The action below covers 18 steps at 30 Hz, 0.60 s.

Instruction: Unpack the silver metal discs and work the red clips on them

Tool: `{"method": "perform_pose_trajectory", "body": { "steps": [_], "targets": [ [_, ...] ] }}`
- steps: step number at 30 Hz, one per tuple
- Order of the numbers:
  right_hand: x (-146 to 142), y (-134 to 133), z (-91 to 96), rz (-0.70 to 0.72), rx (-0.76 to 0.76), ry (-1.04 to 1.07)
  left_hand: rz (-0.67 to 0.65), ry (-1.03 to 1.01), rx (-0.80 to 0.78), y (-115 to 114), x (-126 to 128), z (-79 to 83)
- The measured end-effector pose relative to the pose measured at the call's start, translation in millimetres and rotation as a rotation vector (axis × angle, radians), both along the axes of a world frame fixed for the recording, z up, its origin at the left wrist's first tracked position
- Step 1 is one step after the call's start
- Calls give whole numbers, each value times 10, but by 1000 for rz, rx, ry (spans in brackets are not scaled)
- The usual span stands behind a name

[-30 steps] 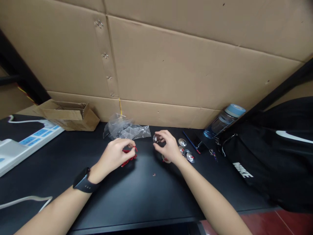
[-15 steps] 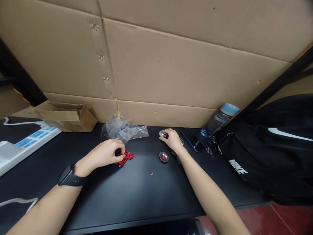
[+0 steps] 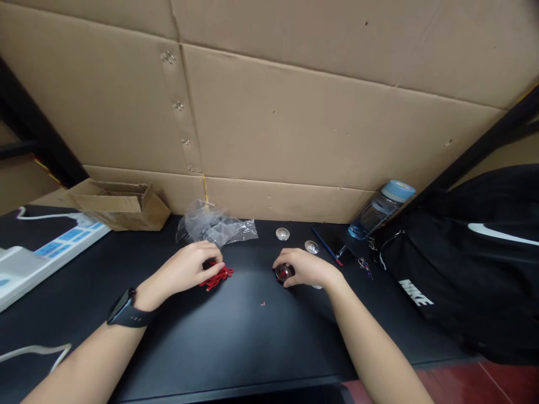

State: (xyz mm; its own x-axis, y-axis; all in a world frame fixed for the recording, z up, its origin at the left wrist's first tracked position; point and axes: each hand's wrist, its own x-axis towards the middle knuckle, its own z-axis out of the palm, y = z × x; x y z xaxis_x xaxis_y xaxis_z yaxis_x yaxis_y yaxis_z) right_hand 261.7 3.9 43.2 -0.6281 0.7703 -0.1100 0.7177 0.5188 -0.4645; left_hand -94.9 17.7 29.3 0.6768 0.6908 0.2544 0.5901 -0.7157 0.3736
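Note:
A small pile of thin red pieces (image 3: 218, 278) lies on the black table. My left hand (image 3: 196, 266) curls over its left side, thumb and fingertips closed at the pieces; which piece they pinch is hidden. My right hand (image 3: 305, 266) has its thumb and fingers closed around the rim of a clear suction cup (image 3: 284, 272) with something red showing through it. Behind that hand are another clear suction cup (image 3: 282, 233), which stands apart, and a third clear suction cup (image 3: 311, 247). Part of another clear edge shows under the right wrist.
A crumpled clear plastic bag (image 3: 214, 224) and an open cardboard box (image 3: 122, 207) stand at the back left, near a white power strip (image 3: 59, 252). To the right are a blue pen (image 3: 326, 246), a key ring (image 3: 364, 267), a water bottle (image 3: 381, 209) and a black bag (image 3: 471, 269).
My right hand has let go of a clear suction cup at the back, come nearer, and closed on the one with red in it. My left hand stays at the red pile.

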Motion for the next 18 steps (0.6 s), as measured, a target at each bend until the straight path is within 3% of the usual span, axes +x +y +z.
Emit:
{"method": "perform_pose_trajectory", "body": {
  "steps": [4,8,13,18],
  "targets": [
    [-202,-24,-11,-121,70,438,-56,-81,-98,-146,196,22],
    [-526,-143,-15,-241,45,870,-4,-237,-158,-319,423,3],
    [-809,-281,-46,-218,1,902,128,-477,-144,-398,534,-85],
    [-909,-331,-108,-172,-42,908,160,-449,-185,-392,531,-132]
  ]
}}
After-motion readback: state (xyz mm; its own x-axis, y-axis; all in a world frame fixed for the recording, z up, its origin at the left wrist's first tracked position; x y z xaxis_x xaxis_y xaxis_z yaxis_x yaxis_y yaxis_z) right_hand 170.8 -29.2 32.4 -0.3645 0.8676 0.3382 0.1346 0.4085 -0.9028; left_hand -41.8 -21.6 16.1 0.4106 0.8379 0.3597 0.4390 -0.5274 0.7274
